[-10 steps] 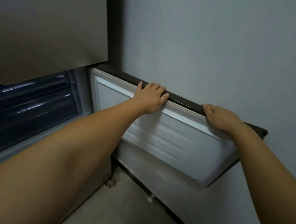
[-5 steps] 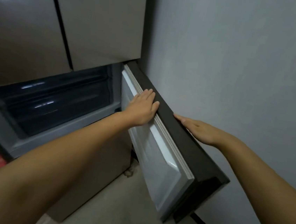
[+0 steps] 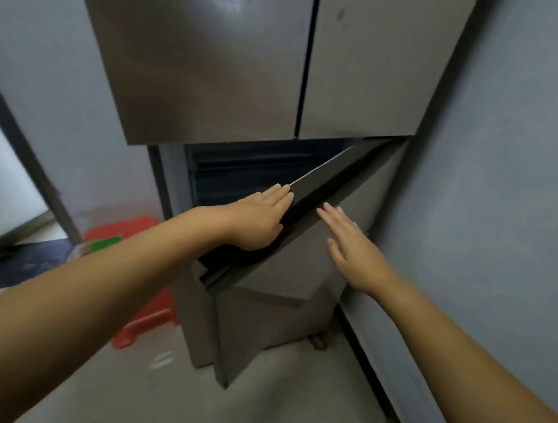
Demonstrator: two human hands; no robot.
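The lower fridge door [image 3: 352, 188] stands partly ajar at the right side of the cabinet, a flat grey-brown slab with a dark, matte top edge and a thin pale seal line. The left hand [image 3: 263, 220] lies along that dark edge, fingers straight, its grip open. The right hand [image 3: 352, 250] is spread flat against the door's smooth outer face, grip open too. Above hang two glossy upper doors [image 3: 201, 55], split by one dark seam. One red plastic stool [image 3: 143, 314] sits on the concrete floor [image 3: 284, 411].
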